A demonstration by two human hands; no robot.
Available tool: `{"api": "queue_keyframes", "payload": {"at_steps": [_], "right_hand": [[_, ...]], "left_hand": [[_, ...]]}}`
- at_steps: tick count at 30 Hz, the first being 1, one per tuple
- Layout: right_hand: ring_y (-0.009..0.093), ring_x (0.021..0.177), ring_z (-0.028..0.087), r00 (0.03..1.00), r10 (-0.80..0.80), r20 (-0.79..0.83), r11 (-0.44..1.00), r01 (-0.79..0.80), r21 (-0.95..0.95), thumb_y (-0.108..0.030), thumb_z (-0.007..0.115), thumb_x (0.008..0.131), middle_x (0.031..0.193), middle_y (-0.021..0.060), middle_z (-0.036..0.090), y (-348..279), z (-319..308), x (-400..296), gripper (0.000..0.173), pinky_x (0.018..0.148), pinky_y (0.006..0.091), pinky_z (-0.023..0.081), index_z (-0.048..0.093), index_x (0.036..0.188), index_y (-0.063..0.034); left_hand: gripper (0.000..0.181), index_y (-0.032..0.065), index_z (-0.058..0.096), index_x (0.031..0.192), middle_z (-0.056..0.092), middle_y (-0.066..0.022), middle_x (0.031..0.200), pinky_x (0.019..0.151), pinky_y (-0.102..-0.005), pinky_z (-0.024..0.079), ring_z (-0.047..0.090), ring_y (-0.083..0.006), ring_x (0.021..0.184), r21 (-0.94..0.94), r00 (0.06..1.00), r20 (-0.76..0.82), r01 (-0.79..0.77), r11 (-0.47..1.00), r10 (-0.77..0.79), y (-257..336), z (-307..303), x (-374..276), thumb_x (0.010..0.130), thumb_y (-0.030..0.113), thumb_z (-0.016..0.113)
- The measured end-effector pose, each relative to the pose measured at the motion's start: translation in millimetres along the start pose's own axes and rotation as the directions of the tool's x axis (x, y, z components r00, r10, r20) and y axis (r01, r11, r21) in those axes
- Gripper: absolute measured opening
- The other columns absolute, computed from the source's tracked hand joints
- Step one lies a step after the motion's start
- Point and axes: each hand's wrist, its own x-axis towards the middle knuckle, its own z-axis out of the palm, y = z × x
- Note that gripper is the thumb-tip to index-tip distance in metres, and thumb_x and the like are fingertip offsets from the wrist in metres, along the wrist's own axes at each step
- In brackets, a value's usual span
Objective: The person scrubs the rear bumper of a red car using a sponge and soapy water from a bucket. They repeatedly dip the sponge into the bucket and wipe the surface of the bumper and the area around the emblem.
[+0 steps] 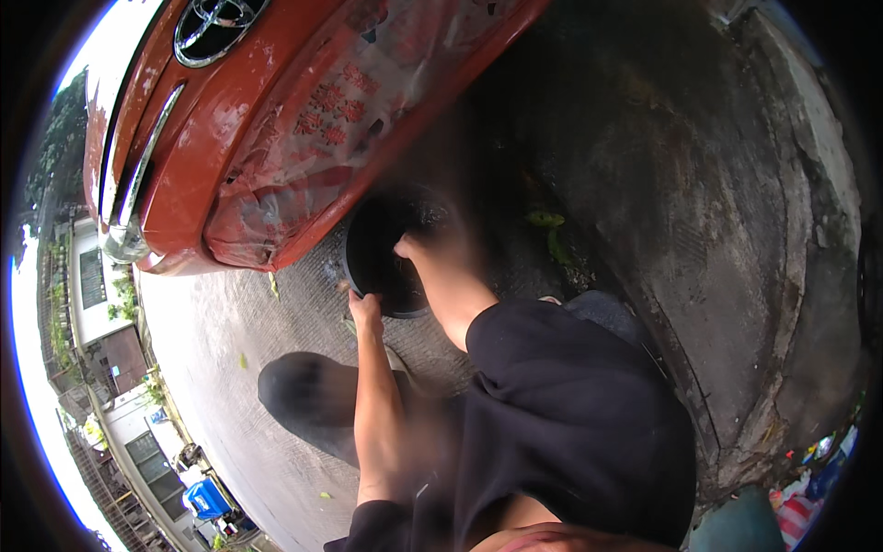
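A round black bucket or basin (383, 276) stands on the concrete below the front of a red car. My left hand (365, 308) grips its near left rim. My right hand (407, 247) reaches over the opening, its fingers curled. Whether anything is in those fingers is hidden by the dark interior and a blur. Small pale flecks show near the basin's far right side; its contents are too dark to make out.
Close above the basin hangs the red bumper (317, 228), with printed plastic film (331, 110) over the grille area. Leaves (545, 219) lie on the ground to the right. A raised concrete edge (793, 297) runs beyond. A blue box (207, 498) stands far left, near buildings.
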Motion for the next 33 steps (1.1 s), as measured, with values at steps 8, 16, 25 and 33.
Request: {"api": "queue_keyframes", "payload": {"at_steps": [8, 16, 25, 33], "right_hand": [[0.031, 0.131, 0.056, 0.986, -0.087, -0.143, 0.984, 0.107, 0.141, -0.025, 0.057, 0.094, 0.139, 0.0189, 0.059, -25.4, -10.9, 9.1, 0.039, 0.108, 0.0445, 0.046, 0.066, 0.128, -0.0080], [0.032, 0.128, 0.058, 0.826, -0.104, -0.554, 0.925, 0.284, 0.251, -0.031, 0.055, 0.094, 0.133, 0.0226, 0.061, 7.3, -125.3, 0.7, 0.039, 0.105, 0.0435, 0.048, 0.069, 0.122, -0.0059], [0.033, 0.123, 0.061, 0.606, -0.067, -0.793, 0.978, 0.198, 0.069, -0.034, 0.053, 0.096, 0.127, 0.0241, 0.064, 137.3, -350.6, -30.8, 0.040, 0.101, 0.0420, 0.050, 0.070, 0.116, -0.0043], [0.029, 0.121, 0.064, 0.503, 0.161, -0.849, 0.986, -0.128, 0.111, -0.039, 0.052, 0.097, 0.129, 0.0155, 0.066, 247.0, -392.3, -147.3, 0.044, 0.099, 0.0415, 0.053, 0.067, 0.125, -0.0076]], "left_hand": [[0.056, 0.0062, 0.057, 0.130, 0.070, -0.0246, 0.112, 0.094, -0.0481, 0.050, 0.066, -0.0438, 0.106, 0.487, 0.907, 0.042, -0.385, 0.784, 0.419, 82.5, 70.5, -38.3, 0.074, 0.002, 0.055], [0.060, 0.0188, 0.059, 0.131, 0.069, -0.0276, 0.113, 0.098, -0.0538, 0.048, 0.063, -0.0468, 0.111, 0.658, 0.707, 0.538, -0.692, 0.296, 0.459, 220.6, 172.1, -98.3, 0.073, 0.006, 0.057], [0.063, 0.0199, 0.055, 0.137, 0.069, -0.0251, 0.115, 0.099, -0.0513, 0.049, 0.063, -0.0451, 0.113, 0.377, 0.400, 0.799, -0.915, 0.145, 0.449, 274.6, 279.0, -183.6, 0.075, 0.009, 0.059], [0.059, 0.0208, 0.055, 0.135, 0.070, -0.0214, 0.113, 0.094, -0.0513, 0.053, 0.066, -0.0437, 0.108, 0.160, 0.190, 0.908, -0.981, 0.109, 0.374, 230.7, 360.4, -244.3, 0.079, 0.007, 0.061]]}}
